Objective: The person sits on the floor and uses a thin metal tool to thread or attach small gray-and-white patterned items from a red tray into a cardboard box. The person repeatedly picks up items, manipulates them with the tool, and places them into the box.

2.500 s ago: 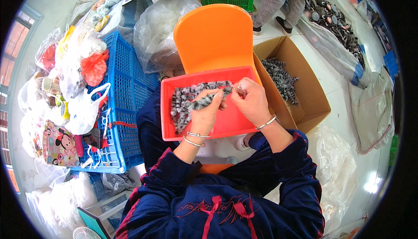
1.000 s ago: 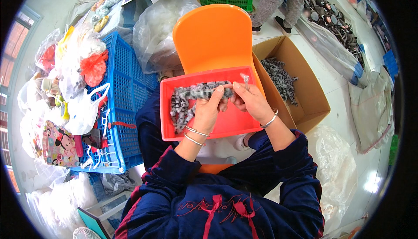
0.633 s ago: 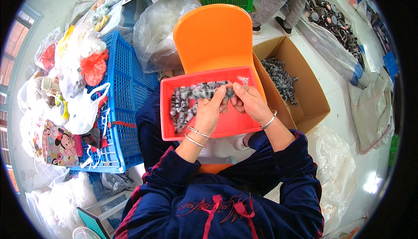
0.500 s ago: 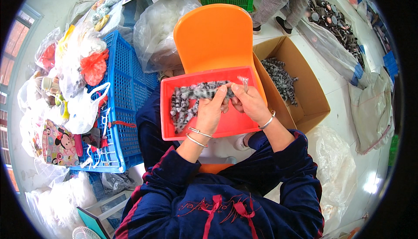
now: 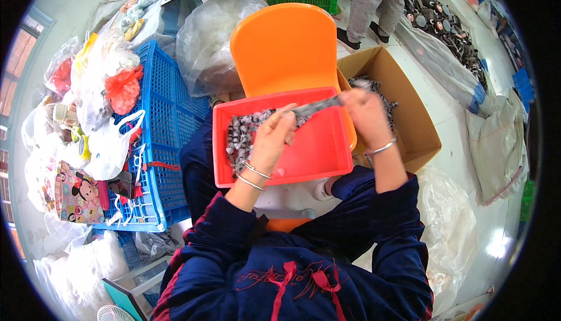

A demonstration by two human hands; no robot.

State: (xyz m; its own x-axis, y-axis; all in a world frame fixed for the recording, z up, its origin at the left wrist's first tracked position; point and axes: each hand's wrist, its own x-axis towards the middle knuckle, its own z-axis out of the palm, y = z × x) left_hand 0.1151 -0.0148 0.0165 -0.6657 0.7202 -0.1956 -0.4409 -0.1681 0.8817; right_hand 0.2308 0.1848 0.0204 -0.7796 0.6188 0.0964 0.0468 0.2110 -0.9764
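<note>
A fluffy grey-and-black striped plush strip [image 5: 317, 106], tail-like, is stretched between my hands above a red plastic tray [image 5: 320, 153]. My left hand [image 5: 273, 136] is closed, pinching its left end over the middle of the tray. At the strip's other end, my right hand [image 5: 369, 118] is closed on it, blurred by motion, beyond the tray's right rim. More striped plush pieces [image 5: 238, 139] lie in the left part of the tray. Similar pieces [image 5: 390, 109] sit in a cardboard box [image 5: 419, 127] to the right, partly hidden by my right hand.
An orange chair [image 5: 283, 49] stands behind and under the tray. On the left is a blue plastic crate [image 5: 166, 146] with plastic bags [image 5: 108, 146] on and beside it. A clear bag of white stuffing [image 5: 213, 40] stands behind. Another person's legs [image 5: 371, 5] are near the box.
My hands have moved apart. The right one has swung right, past the tray's rim, drawing the striped strip out between them. The other person's legs have shifted slightly.
</note>
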